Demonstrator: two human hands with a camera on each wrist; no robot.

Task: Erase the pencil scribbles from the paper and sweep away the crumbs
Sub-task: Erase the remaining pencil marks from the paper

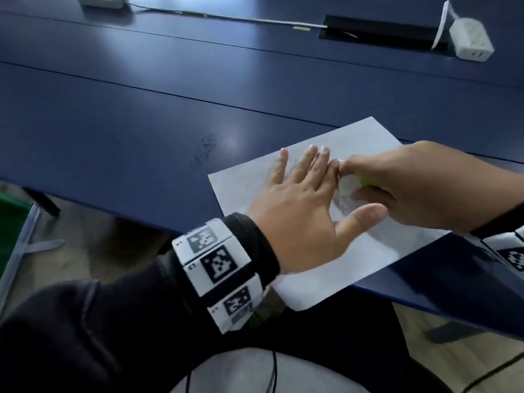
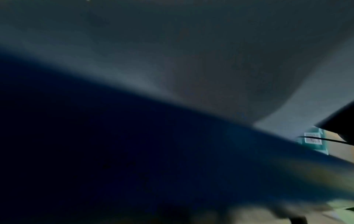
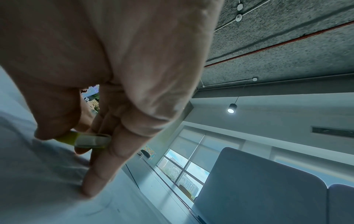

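Head view: a white sheet of paper [image 1: 309,211] lies skewed at the near edge of a dark blue table [image 1: 141,109], one corner hanging past the edge. The left hand [image 1: 300,211] lies flat on it, fingers straight and slightly spread, thumb stretched out to the side. The right hand [image 1: 402,185] pinches a white eraser [image 1: 350,184] with a yellow-green end, set down on the sheet between the left thumb and forefinger, right at a grey patch of pencil scribbles [image 1: 344,204]. A scatter of crumbs [image 1: 202,153] lies on the table left of the sheet. A white power adapter [image 1: 470,38] sits beside a black cable slot [image 1: 377,29] at the far side. The wristbands carry square black-and-white marker codes; no writing is legible.

Left wrist view: dark and blurred; the fingers cannot be made out.

Right wrist view: thumb and fingers [image 3: 107,159] pinch the eraser [image 3: 90,140] just above the paper [image 3: 38,174], one fingertip touching the sheet.
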